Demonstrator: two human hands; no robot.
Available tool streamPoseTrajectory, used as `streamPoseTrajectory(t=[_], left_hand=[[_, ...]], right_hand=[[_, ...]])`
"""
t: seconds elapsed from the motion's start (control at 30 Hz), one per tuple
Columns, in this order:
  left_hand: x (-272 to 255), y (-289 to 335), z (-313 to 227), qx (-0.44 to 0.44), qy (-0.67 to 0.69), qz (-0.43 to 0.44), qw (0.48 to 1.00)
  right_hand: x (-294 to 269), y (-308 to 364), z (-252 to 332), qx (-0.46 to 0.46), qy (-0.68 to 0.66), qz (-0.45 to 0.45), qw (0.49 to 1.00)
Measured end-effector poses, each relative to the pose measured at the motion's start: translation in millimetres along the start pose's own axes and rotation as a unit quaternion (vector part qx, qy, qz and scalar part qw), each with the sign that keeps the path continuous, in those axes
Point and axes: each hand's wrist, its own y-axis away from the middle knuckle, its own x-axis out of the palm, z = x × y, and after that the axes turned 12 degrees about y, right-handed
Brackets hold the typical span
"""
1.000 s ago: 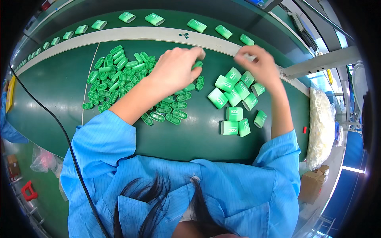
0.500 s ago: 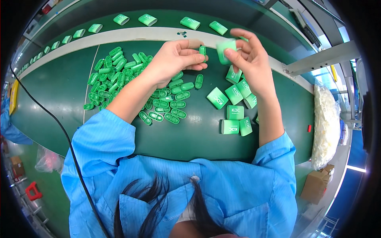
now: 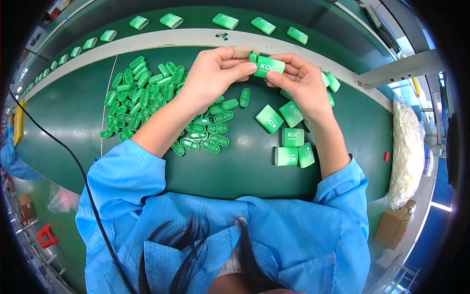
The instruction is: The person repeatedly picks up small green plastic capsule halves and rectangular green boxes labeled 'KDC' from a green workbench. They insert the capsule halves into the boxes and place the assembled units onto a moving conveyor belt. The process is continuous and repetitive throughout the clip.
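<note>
In front of me, near the far side of the worktable, both hands meet over two green plastic parts. Fingers and thumb of my left hand (image 3: 208,76) pinch a small oval green end cap (image 3: 253,57), a bandage wrapped on one finger. My right hand (image 3: 306,88) grips a flat green-to-white printed shell (image 3: 270,67), its left end against the cap. How far the cap sits in the shell, I cannot tell. Around my left forearm spreads a pile of oval green caps (image 3: 142,95). Beside my right wrist lie several similar printed shells (image 3: 293,137).
Beyond a pale rail (image 3: 191,39), a line of spaced shells (image 3: 225,21) rests on a green belt. A clear bag of whitish parts (image 3: 407,152) stands at the right edge. A black cable (image 3: 63,148) hangs across the left side. A metal bar (image 3: 399,69) juts in at right.
My right hand has brought its shell leftward and down, against the cap in my left hand. Shells on the far belt have shifted slightly left.
</note>
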Motion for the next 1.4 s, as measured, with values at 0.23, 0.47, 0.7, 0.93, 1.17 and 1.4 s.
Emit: streamPoseTrajectory(t=[0.23, 0.47, 0.7, 0.93, 1.17, 1.4], left_hand=[[-1, 2, -1, 0.03, -0.102, 0.004, 0.994], [1, 7, -3, 0.096, -0.154, 0.01, 0.983], [14, 18, 0, 0.132, -0.305, -0.016, 0.943], [30, 29, 15, 0.238, -0.325, -0.052, 0.914], [28, 29, 17, 0.237, -0.327, -0.03, 0.914], [18, 17, 8, 0.188, -0.333, -0.012, 0.924]], right_hand=[[-2, -2, -2, -0.018, -0.013, 0.007, 1.0], [1, 4, 5, -0.055, 0.036, -0.015, 0.998], [7, 5, 5, -0.044, 0.044, -0.022, 0.998], [26, 14, 0, -0.193, 0.223, -0.182, 0.938], [31, 22, 12, -0.244, 0.339, -0.226, 0.88], [8, -3, 2, -0.101, 0.128, -0.141, 0.976]])
